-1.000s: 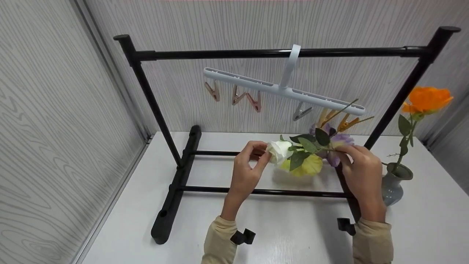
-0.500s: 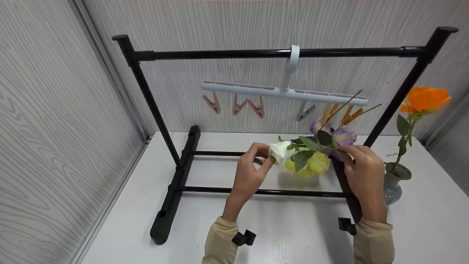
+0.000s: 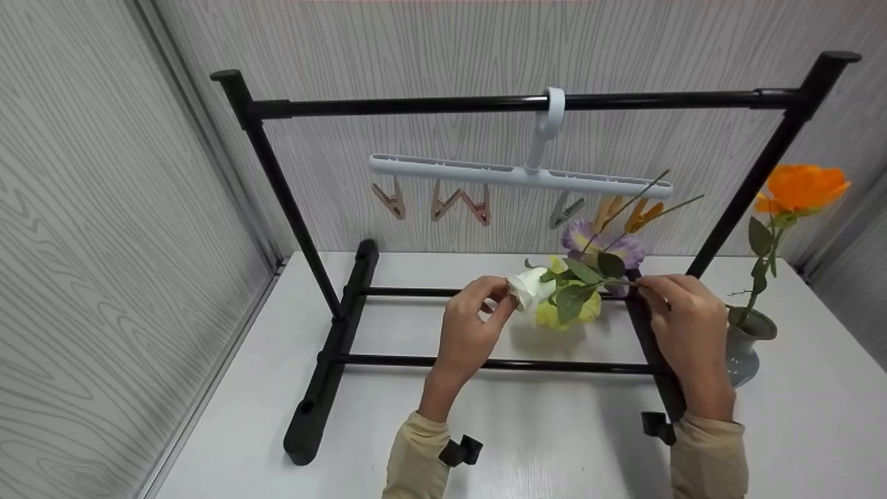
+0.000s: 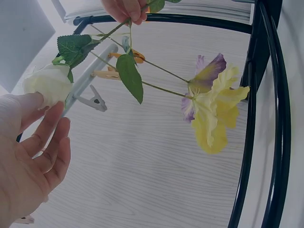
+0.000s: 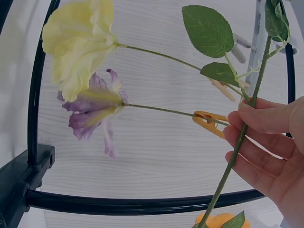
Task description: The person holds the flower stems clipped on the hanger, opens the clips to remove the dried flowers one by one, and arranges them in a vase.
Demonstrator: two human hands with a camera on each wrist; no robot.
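Both arms are covered by long sleeves of a pale beige, soft-looking cloth. The left sleeve point(image 3: 416, 457) and the right sleeve point(image 3: 707, 457) end at the wrist in a plain cuff. Under each wrist sits a small black mount: one point(image 3: 463, 450) at the left cuff, one point(image 3: 655, 424) at the right. The left hand point(image 3: 471, 326) and the right hand point(image 3: 686, 322) are bare, without rings or gloves.

A white table point(image 3: 554, 443) carries a black rack point(image 3: 332, 360) whose feet run from nine to three o'clock, and a grey vase point(image 3: 745, 346) at three o'clock.
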